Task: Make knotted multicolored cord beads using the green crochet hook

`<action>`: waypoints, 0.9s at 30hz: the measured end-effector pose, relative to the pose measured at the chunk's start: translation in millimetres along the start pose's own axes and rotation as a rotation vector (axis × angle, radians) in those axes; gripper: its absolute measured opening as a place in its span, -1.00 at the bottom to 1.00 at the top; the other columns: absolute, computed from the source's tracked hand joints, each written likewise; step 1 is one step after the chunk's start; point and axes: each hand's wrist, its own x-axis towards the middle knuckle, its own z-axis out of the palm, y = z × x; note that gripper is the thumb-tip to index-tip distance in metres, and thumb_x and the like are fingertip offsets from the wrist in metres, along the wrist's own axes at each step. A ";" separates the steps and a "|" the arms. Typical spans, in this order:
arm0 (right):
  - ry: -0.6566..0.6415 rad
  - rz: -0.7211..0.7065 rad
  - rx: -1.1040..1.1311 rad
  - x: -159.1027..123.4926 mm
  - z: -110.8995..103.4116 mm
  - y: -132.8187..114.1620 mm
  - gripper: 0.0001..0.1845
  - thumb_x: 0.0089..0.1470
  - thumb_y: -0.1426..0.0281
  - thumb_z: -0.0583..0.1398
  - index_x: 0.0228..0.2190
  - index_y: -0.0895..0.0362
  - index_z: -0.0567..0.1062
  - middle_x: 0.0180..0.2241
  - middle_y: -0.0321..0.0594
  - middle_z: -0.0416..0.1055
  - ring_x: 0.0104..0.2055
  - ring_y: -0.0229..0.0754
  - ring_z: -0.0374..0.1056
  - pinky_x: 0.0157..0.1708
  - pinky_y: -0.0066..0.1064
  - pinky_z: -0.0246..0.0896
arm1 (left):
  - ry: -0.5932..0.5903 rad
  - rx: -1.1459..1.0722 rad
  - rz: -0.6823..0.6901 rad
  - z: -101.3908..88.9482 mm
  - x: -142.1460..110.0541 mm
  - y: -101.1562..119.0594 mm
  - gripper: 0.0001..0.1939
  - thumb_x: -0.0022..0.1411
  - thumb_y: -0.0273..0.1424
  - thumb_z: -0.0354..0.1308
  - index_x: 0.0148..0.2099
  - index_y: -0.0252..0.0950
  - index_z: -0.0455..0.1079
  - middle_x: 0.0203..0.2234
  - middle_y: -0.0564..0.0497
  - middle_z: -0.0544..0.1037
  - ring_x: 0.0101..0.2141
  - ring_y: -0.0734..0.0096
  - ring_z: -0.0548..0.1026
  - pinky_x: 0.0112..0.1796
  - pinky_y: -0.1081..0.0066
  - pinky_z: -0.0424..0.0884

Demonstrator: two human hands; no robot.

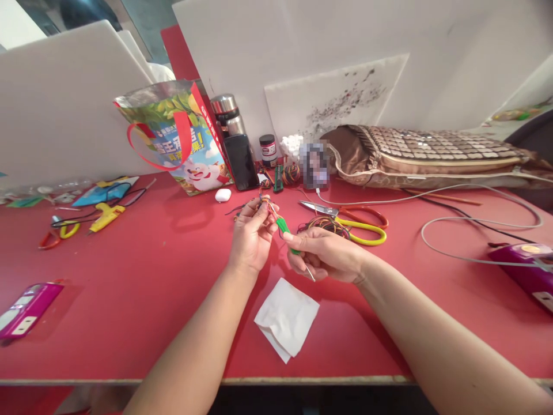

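Note:
My left hand (252, 239) is closed, its thumb and fingers pinching a small bundle of thin multicoloured cords (272, 208). My right hand (322, 249) grips a tool with a green handle (283, 226); a thin metal tip pokes out below its fingers. The handle's upper end meets the cords beside my left fingertips, and I cannot make out whether the cords loop round it. Just behind my right hand lies a coil of dark multicoloured cord (327, 225), next to scissors (360, 227) with red and yellow handles. A folded white tissue (288, 319) lies nearer the table edge.
On the red table (173, 317), a gift bag (179, 138), steel flasks, a black phone (241, 162), an earbud case (223, 195) and a jar stand behind. A yellow glue gun (106, 217) lies left. A brown cushion (432, 153) and a white cable (466, 218) occupy the right.

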 end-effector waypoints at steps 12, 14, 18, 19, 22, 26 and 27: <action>-0.079 -0.045 0.148 2.9 3.4 6.8 -0.57 -0.05 0.13 0.45 -0.47 0.17 0.43 -0.66 -0.25 0.51 -0.79 -0.38 0.21 -0.79 -0.59 -0.01 | -0.006 0.125 -0.045 4.3 -7.7 -5.8 -0.76 -0.03 -0.45 0.48 -0.29 -0.33 0.52 -0.50 0.06 0.57 -0.54 0.62 0.43 -0.49 0.58 0.35; -0.076 -0.088 0.165 2.8 3.3 7.2 -0.58 -0.03 0.14 0.46 -0.48 0.20 0.45 -0.59 -0.19 0.56 -0.74 -0.34 0.31 -0.73 -0.56 0.15 | 0.020 0.153 -0.059 4.0 -7.8 -7.5 -0.77 -0.03 -0.45 0.47 -0.31 -0.34 0.51 -0.50 0.06 0.56 -0.56 0.63 0.41 -0.51 0.58 0.32; -0.078 -0.202 0.206 2.9 2.1 7.5 -0.63 -0.05 0.21 0.49 -0.43 0.23 0.55 -0.50 -0.22 0.57 -0.56 -0.30 0.47 -0.48 -0.47 0.42 | 0.058 0.180 -0.050 0.5 -6.1 -10.8 -0.76 -0.04 -0.43 0.47 -0.32 -0.36 0.50 -0.50 0.05 0.56 -0.57 0.64 0.38 -0.50 0.56 0.32; -0.072 -0.226 0.210 2.9 1.5 7.5 -0.65 -0.06 0.23 0.50 -0.42 0.23 0.57 -0.50 -0.24 0.55 -0.52 -0.29 0.49 -0.43 -0.45 0.45 | 0.059 0.182 -0.050 -0.5 -5.5 -11.3 -0.75 -0.04 -0.42 0.47 -0.31 -0.36 0.50 -0.50 0.05 0.56 -0.56 0.63 0.38 -0.50 0.55 0.32; -0.057 -0.264 0.209 2.4 -0.6 7.1 -0.68 -0.05 0.26 0.50 -0.40 0.23 0.59 -0.48 -0.25 0.54 -0.47 -0.29 0.50 -0.39 -0.44 0.47 | 0.061 0.184 -0.056 -2.5 -4.5 -11.9 -0.73 -0.05 -0.40 0.48 -0.30 -0.35 0.51 -0.50 0.05 0.56 -0.57 0.62 0.38 -0.52 0.56 0.31; -0.070 -0.266 0.225 1.5 -1.5 4.6 -0.68 -0.04 0.29 0.49 -0.35 0.22 0.57 -0.42 -0.21 0.59 -0.52 -0.30 0.49 -0.45 -0.45 0.46 | 0.082 0.180 -0.063 -2.5 -4.8 -11.1 -0.73 -0.06 -0.40 0.49 -0.30 -0.34 0.52 -0.51 0.06 0.56 -0.56 0.61 0.41 -0.52 0.56 0.32; -0.067 -0.267 0.224 1.5 -1.1 3.6 -0.68 -0.04 0.29 0.49 -0.33 0.21 0.56 -0.42 -0.22 0.59 -0.52 -0.30 0.49 -0.47 -0.45 0.46 | 0.085 0.175 -0.062 -2.4 -4.9 -10.9 -0.72 -0.06 -0.40 0.49 -0.30 -0.34 0.52 -0.51 0.06 0.56 -0.56 0.61 0.42 -0.51 0.56 0.33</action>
